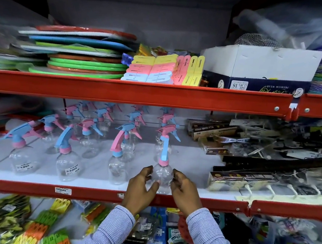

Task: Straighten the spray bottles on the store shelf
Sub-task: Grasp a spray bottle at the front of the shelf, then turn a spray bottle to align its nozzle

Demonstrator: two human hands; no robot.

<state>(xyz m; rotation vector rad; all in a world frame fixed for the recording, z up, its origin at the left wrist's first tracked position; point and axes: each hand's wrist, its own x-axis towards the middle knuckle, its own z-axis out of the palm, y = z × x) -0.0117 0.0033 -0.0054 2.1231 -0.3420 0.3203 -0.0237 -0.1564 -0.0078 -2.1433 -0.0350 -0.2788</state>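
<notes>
Low centre of the frame, the left hand [142, 186] and right hand [184, 190] cup the front bottle [162, 177] from both sides, fingers curled on its clear belly at the shelf [99, 194] edge. This looks like squaring it up; next, twist its nozzle to match. Behind stand the other bottles [89, 133], in loose rows.
</notes>
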